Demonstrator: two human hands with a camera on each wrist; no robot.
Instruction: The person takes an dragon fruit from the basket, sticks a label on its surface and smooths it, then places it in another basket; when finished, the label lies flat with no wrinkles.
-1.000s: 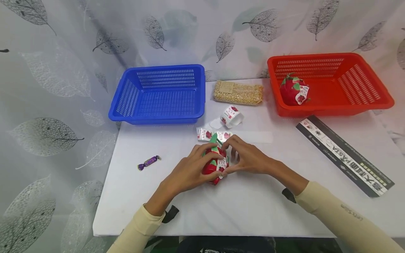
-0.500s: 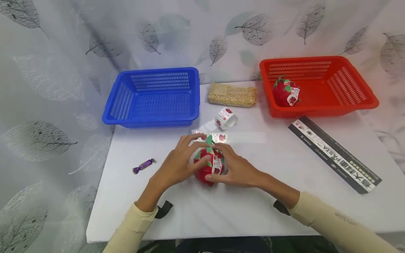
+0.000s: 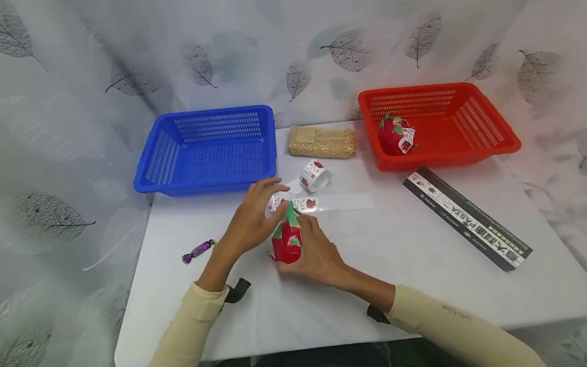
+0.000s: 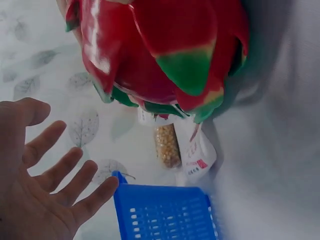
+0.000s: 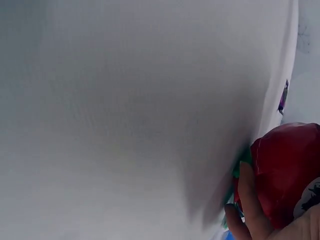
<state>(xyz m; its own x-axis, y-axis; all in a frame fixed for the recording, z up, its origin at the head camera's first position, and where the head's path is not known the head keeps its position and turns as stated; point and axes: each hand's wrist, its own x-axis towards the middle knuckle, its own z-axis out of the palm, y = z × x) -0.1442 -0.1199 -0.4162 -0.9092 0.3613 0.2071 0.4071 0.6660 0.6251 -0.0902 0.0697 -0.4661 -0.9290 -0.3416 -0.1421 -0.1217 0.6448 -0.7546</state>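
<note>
A red dragon fruit [image 3: 288,245] with green-tipped scales stands near the middle of the white table, smooth and shiny on its surface. My right hand [image 3: 316,257] grips it from the right, thumb at the near side and fingers round the far side. In the right wrist view, part of a white sticker [image 5: 309,197] shows on the fruit beside the palm. My left hand [image 3: 251,216] is at the fruit's upper left. Its fingers are spread and away from the fruit in the left wrist view. A strip of printed stickers [image 3: 344,202] lies just behind the fruit.
Behind are a blue basket [image 3: 206,189] at left and a red basket [image 3: 451,159] at right, holding another dragon fruit [image 3: 391,138]. Between them lie a bag of yellow kernels [image 3: 323,143] and a sticker roll [image 3: 314,176]. A purple-wrapped candy [image 3: 199,251] is left, a pasta box [image 3: 468,219] right.
My left hand has come off the dragon fruit and opened out to the left. The right hand has taken a fuller grip, and the fruit has turned, so its sticker no longer shows from above.
</note>
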